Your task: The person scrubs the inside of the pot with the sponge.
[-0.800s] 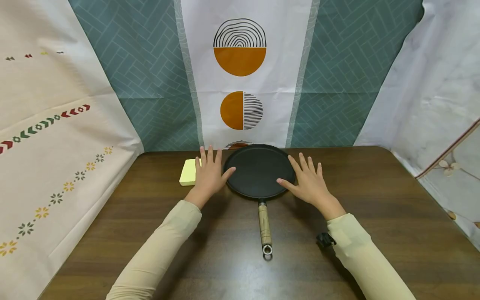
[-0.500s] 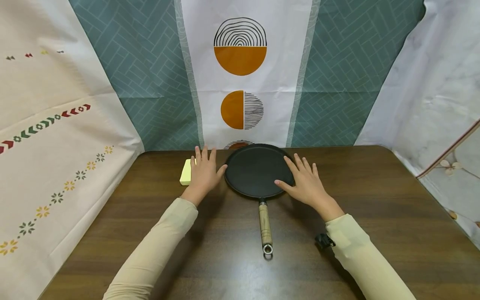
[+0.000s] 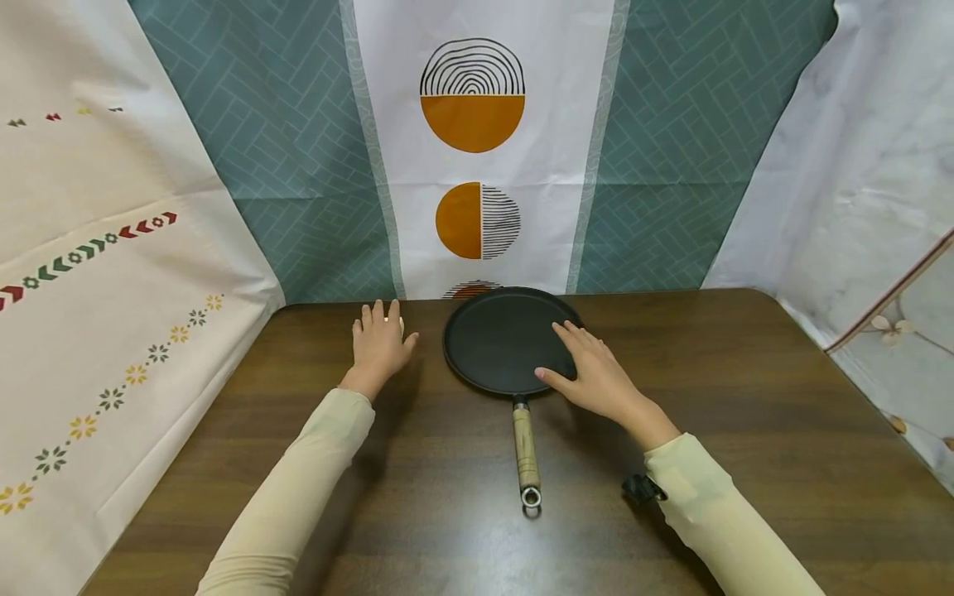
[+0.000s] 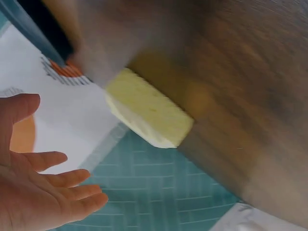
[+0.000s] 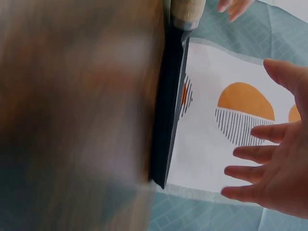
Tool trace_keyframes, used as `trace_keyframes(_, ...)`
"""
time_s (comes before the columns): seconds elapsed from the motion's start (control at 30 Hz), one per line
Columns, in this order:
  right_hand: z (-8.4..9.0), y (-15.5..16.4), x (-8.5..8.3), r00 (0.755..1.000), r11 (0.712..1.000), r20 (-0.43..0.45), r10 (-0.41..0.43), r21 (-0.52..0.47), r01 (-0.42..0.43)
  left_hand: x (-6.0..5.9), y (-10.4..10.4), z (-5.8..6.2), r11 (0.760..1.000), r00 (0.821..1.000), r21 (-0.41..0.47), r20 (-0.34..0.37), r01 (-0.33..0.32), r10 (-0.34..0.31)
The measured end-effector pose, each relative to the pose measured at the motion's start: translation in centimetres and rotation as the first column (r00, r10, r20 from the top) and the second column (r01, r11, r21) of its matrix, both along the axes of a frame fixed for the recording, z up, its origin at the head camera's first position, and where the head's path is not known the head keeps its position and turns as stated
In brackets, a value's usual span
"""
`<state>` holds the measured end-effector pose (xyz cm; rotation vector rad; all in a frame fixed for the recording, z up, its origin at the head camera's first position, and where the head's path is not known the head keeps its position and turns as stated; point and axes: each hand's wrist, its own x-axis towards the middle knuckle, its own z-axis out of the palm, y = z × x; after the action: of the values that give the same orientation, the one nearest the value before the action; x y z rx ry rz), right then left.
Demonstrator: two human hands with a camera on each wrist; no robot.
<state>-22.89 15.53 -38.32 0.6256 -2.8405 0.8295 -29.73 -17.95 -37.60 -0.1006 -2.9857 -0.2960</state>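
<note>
Landmark: black flat pan, one of it, centred at the far edge of the brown table, wooden handle pointing toward the person. Right hand stretched over the pan's near-right rim, palm down, fingers straight and spread, gripping nothing; in the right wrist view hand seen held clear above the pan, no contact visible. Left hand just left of the pan, apart from it, palm down, fingers relaxed and open, hovering over one yellow sponge; sponge almost fully hidden under that hand in the head view, lying flat on the table in the left wrist view, untouched by the open hand. Two forearms in pale sleeves, both angled inward toward the pan. Count: one pan, one sponge, two hands.
</note>
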Motion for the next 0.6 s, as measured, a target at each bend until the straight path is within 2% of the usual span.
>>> trace_keyframes(0.27,-0.1,-0.5,0.9,0.991,0.990,0.102,0.087,-0.118,-0.075,-0.6,-2.0,-1.0,0.999,0.998,0.011,0.049,-0.044,0.044)
trace_keyframes(0.6,-0.5,-0.9,1.6,0.972,0.978,0.166,0.165,-0.159,-0.139,-0.8,-3.4,-1.7,0.999,0.993,-0.001,0.104,-0.054,0.054)
